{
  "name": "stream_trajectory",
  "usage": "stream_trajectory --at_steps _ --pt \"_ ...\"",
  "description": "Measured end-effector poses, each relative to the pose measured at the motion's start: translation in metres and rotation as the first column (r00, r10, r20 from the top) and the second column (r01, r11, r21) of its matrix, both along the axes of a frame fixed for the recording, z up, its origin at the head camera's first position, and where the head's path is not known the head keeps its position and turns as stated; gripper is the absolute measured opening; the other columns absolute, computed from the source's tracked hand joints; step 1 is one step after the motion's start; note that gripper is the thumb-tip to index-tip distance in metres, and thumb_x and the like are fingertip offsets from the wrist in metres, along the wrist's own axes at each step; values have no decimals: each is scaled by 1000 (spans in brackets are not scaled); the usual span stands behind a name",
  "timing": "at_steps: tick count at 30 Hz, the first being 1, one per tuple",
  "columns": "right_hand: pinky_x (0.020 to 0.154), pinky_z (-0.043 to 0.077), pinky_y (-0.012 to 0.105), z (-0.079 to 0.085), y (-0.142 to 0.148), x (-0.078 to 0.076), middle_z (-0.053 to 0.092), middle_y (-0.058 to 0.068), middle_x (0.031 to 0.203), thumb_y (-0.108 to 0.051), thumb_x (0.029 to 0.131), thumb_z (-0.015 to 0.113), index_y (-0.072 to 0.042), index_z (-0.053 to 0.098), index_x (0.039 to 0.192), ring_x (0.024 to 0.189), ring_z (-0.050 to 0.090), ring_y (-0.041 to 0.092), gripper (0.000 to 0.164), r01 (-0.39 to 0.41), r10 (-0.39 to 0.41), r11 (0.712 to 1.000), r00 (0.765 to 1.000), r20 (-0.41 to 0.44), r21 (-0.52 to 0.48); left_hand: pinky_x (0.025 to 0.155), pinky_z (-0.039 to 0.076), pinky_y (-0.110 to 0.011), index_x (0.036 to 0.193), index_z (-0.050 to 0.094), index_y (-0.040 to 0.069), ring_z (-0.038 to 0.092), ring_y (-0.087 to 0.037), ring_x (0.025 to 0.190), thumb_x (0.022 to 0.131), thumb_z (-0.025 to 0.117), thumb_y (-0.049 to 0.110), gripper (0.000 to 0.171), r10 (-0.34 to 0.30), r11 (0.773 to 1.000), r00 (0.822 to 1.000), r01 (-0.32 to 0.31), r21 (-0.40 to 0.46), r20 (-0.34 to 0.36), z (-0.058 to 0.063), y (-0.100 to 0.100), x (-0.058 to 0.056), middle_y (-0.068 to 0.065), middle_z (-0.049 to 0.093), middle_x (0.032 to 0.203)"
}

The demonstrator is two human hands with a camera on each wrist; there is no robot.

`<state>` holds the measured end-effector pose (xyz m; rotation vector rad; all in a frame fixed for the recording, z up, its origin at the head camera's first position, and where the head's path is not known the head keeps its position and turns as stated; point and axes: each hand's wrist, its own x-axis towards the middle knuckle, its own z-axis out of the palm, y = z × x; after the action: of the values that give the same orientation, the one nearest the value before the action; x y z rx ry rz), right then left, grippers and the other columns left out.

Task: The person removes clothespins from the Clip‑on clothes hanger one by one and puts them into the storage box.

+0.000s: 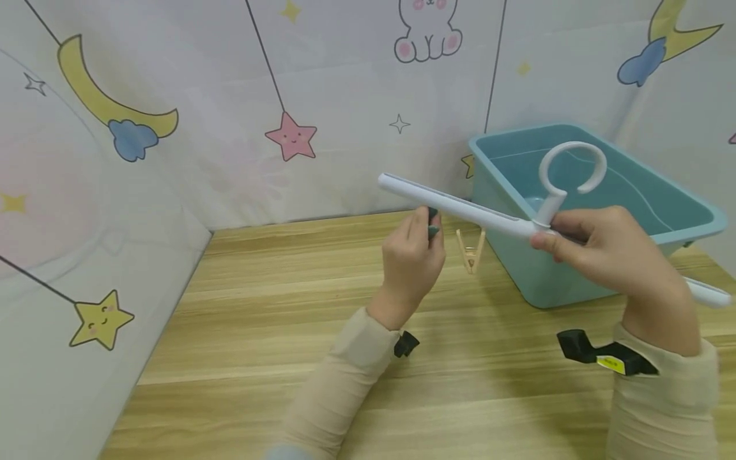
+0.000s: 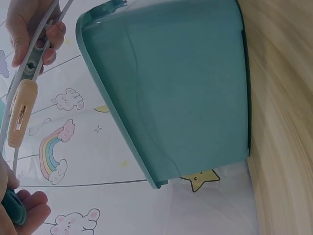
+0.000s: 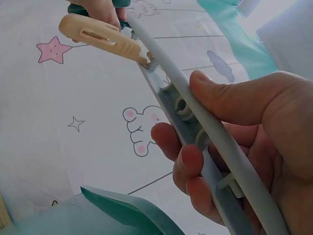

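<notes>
A white clothes hanger [image 1: 460,207] with a round hook [image 1: 600,167] is held up above the table, slanting down to the right. My right hand [image 1: 606,246] grips its middle, thumb and fingers on either side of the bar just below the hook. A beige clothespin [image 3: 98,36] hangs from the underside of the hanger's left arm. Under that same arm, my left hand [image 1: 411,255] pinches a dark green clothespin [image 2: 14,208], mostly hidden by the fingers. Its tip shows close to the bar, left of the beige one.
Behind the hanger stands a blue-green plastic tub [image 1: 517,275] on the wood-grain table [image 1: 276,319], at the back right. A cloth with cartoon stars and moons [image 1: 345,128] covers the walls behind and to the left.
</notes>
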<state>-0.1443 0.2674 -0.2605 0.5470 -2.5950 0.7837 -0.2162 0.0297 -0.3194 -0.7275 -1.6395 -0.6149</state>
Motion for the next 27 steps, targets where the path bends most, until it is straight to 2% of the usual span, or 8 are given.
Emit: stream_trajectory --at_steps 7,15,20,27 --pt "43 24 27 1 0 1 37 -9 52 -17 88 72 -8 68 85 49 31 5 10 29 -29 999 1000 -2 -14 42 30 -19 80 54 -7 36 -12 47 84 63 -7 10 -107 993 993 104 46 54 4 0 2 -7 46 58" --pt "45 23 28 2 0 3 35 -8 52 -18 87 73 -11 68 81 50 30 6 11 58 -59 998 998 -32 -19 47 27 -17 74 55 -5 34 -11 50 87 61 -6 14 -270 959 946 248 134 180 7 -1 1 -6 44 57" --pt "43 23 27 4 2 5 36 -10 51 -15 86 74 -8 69 80 49 29 5 10 49 -52 998 996 -75 -32 46 29 -18 75 57 -6 35 -12 49 88 60 -6 13 -308 948 936 286 142 171 9 -1 0 -7 45 57" --pt "42 22 26 9 9 11 38 -12 49 -11 85 74 -9 68 76 47 29 4 11 65 -70 997 992 -108 -48 49 37 -18 81 61 -9 45 -14 50 86 64 -8 6 -350 935 926 338 103 143 8 3 -3 -10 55 61"
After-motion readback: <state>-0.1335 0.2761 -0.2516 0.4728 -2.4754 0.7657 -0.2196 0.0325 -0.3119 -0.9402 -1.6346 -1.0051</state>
